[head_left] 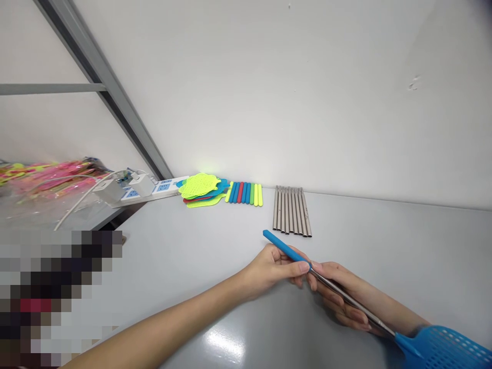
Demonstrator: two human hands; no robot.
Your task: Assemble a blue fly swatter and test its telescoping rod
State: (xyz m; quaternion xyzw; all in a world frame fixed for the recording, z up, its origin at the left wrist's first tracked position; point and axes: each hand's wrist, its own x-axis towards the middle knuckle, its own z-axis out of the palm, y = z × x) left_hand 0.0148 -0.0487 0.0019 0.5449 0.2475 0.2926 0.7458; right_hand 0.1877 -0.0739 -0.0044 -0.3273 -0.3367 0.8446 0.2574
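A blue fly swatter (442, 343) slants across the front right, its perforated head at the lower right corner, partly out of frame. Its metal rod (346, 296) runs up to a blue handle (283, 247) pointing to the upper left. My left hand (279, 266) is closed around the handle, the thumb lying where handle and rod meet. My right hand (342, 292) grips the metal rod just below that joint, thumb on top and fingers underneath. The two hands almost touch.
Several metal rods (291, 210) lie side by side near the wall. Left of them are several coloured handles (245, 193) in a row, then stacked swatter heads (200, 185). A power strip (161, 189) with white chargers and cables lies at the left, beside plastic-wrapped items (57, 179).
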